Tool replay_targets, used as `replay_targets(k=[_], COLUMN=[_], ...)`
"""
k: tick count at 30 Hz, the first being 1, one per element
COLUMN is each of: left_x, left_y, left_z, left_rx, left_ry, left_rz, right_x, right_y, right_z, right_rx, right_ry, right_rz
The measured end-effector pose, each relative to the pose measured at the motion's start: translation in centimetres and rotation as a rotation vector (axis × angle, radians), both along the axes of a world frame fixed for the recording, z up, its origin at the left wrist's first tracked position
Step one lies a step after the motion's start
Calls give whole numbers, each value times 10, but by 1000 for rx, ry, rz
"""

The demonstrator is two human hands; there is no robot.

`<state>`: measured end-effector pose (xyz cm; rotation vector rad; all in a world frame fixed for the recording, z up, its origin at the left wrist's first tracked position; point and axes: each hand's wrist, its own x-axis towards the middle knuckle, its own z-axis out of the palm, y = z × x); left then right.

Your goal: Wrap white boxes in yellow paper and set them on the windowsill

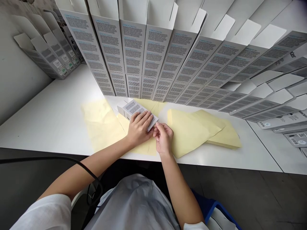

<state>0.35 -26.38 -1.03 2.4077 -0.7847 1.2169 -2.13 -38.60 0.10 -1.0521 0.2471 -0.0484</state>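
Left hand (140, 128) holds small grey-white printed cardboard box (137, 108) from above; right hand (164, 138) pinches its end. Yellow paper sheets (102, 126) beneath, near front edge of white bench (48, 118).

This looks like a packing workstation: rows of identical printed cartons (134, 54) with open flaps stand on a white surface (48, 118) near stacked yellow paper (192, 131).

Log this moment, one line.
left hand: laid over small box; right hand: at box's right end; yellow paper: beneath box; upright boxes: behind
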Motion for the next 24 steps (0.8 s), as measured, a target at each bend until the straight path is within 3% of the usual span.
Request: replay_targets(k=[12, 24], left_x=[0, 0], left_y=[1, 2], left_z=[-3, -5], left_rx=[-8, -28], left_ry=[-5, 56], left_rz=[-3, -10], right_x=[0, 2], right_y=[1, 2], right_z=[4, 0], right_rx=[-18, -159], right_ry=[24, 49], right_rz=[-21, -37])
